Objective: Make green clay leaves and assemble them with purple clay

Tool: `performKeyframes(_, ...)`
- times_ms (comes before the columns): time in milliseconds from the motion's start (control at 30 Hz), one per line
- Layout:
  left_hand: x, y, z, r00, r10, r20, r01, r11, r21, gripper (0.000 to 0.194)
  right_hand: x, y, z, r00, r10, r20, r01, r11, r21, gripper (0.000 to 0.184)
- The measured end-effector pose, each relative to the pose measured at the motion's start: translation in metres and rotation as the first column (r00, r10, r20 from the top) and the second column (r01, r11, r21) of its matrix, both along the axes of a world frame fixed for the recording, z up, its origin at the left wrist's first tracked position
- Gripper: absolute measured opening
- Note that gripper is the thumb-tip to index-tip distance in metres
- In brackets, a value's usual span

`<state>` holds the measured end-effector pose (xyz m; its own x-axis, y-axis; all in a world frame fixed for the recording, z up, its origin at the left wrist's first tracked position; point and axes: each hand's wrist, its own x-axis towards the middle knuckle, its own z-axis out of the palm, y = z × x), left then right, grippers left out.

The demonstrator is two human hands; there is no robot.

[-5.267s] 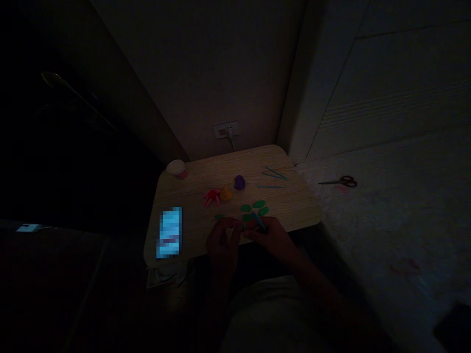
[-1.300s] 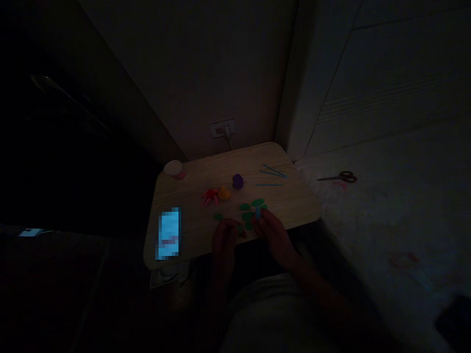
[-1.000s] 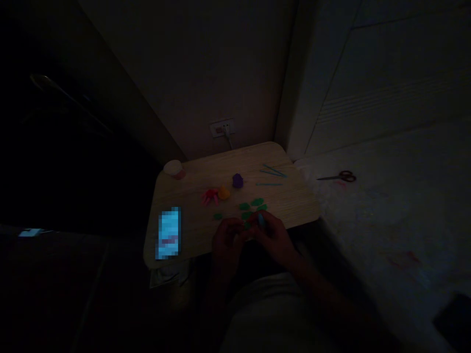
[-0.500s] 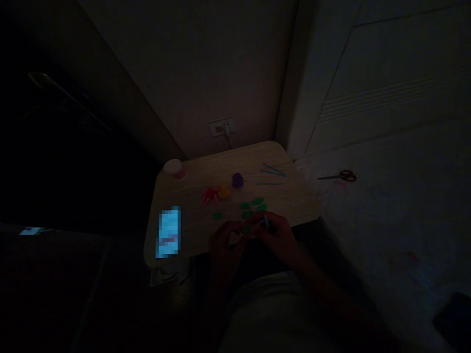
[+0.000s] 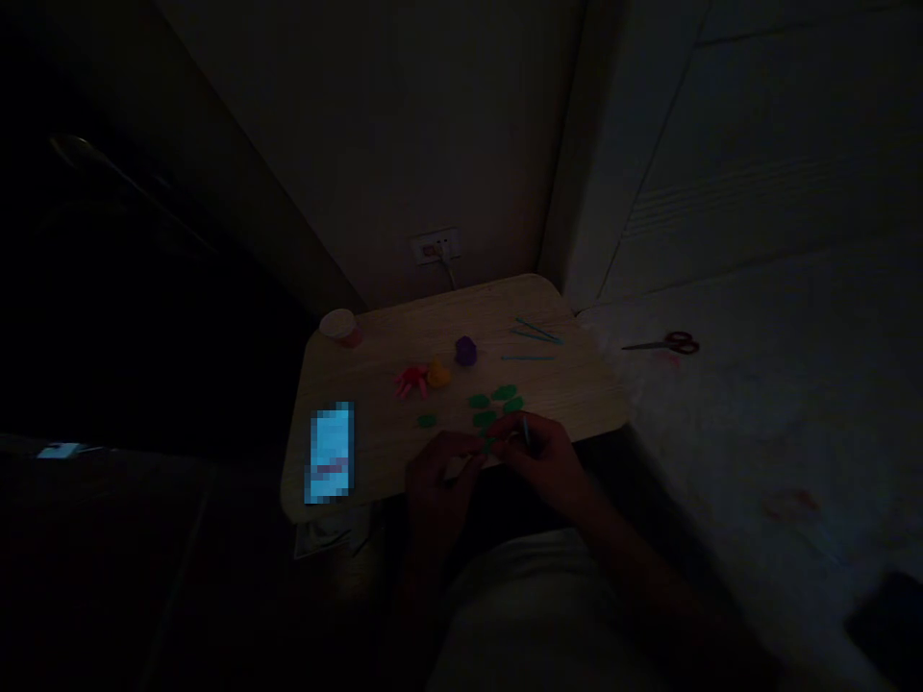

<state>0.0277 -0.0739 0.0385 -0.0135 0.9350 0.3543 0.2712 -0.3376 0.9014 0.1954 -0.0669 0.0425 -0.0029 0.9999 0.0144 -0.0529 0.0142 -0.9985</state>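
Observation:
In dim light, my left hand (image 5: 441, 481) and my right hand (image 5: 544, 461) meet at the table's near edge. Between their fingertips is a small green clay piece (image 5: 488, 445), pinched by the left fingers and touched by the right ones. A thin light-blue modelling tool (image 5: 526, 430) sticks up among the fingers of my right hand. Just beyond lie several flat green clay ovals (image 5: 505, 392), with one more green oval (image 5: 427, 421) apart to the left. Farther back are a purple clay lump (image 5: 465, 351), a yellow clay lump (image 5: 438, 375) and red-pink clay strips (image 5: 412, 381).
Thin blue sticks (image 5: 529, 358) lie at the back right of the wooden table (image 5: 382, 452). A glowing blurred phone (image 5: 330, 454) is at the left, with a white-and-pink tub (image 5: 339, 328) behind. Scissors (image 5: 667, 343) lie on the pale surface at right, and a wall socket (image 5: 435, 247) is behind.
My fingertips have shifted slightly around the green clay piece, and the left hand has moved a little to the left. The things on the table stay in place.

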Motion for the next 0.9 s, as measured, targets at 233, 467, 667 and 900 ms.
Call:
performKeyframes(233,0.0021,-0.0003,0.0015,1.000,-0.019,0.009,0.019,1.000,-0.010,0.003,0.0014,0.0000,-0.0023,0.999,0.005,0.047,-0.004,1.000,-0.008,0.027)
performKeyframes(467,0.0093,-0.0006,0.0020,0.985,0.076,0.156,-0.051,0.987,-0.155,0.013,-0.0008,0.0002,-0.0027,0.999,-0.010,0.039,0.009,1.000,0.004,0.030)
performKeyframes(667,0.0081,-0.0008,0.0030,0.991,0.053,0.119,-0.043,0.995,-0.091,0.006,0.0000,-0.0002,-0.0026,0.999,0.002,0.051,-0.002,1.000,0.003,0.026)
performKeyframes(900,0.0057,-0.0020,0.0049,0.997,-0.010,0.071,0.016,0.997,-0.081,0.005,0.0018,0.0006,-0.0065,0.997,0.005,0.070,-0.006,1.000,0.014,0.022)
